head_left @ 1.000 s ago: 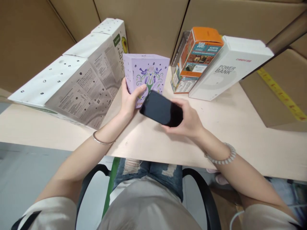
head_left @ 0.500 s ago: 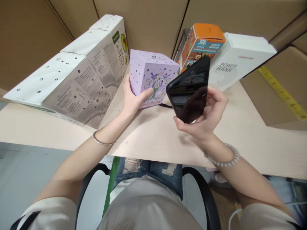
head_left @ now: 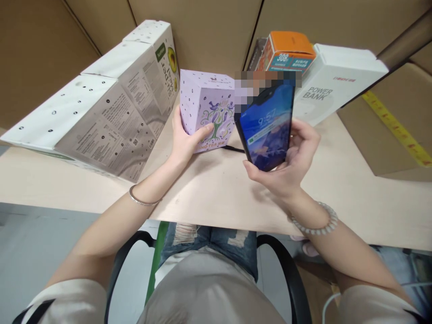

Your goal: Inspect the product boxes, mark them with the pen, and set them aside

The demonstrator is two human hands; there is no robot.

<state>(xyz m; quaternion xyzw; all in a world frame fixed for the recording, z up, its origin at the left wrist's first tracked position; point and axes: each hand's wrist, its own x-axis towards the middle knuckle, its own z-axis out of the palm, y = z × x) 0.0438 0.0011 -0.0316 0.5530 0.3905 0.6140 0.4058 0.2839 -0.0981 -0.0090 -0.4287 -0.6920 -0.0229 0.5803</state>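
My left hand [head_left: 185, 141] grips a light purple tea box [head_left: 216, 114] by its left side, the thumb lying across the printed front. The box is tilted above the table, and its right part is hidden behind a smartphone and a blurred patch. In my right hand [head_left: 292, 164] is that black smartphone [head_left: 268, 128], held upright and slanted with its screen towards me. The screen is lit blue and reads 9:57. My right thumb lies at the phone's lower edge, the fingers wrapped behind it.
A large white Super Meal carton [head_left: 111, 108] stands on the left of the pale table [head_left: 202, 193]. Behind the phone are an orange box [head_left: 292, 47] and a white power bank box [head_left: 337, 85]. On the right is a brown cardboard box [head_left: 388, 135] with a yellow strip.
The phone's screen has gone from dark to lit, showing the time. Both hands keep their grips and have hardly moved. A blurred patch now covers the phone's top-left corner.
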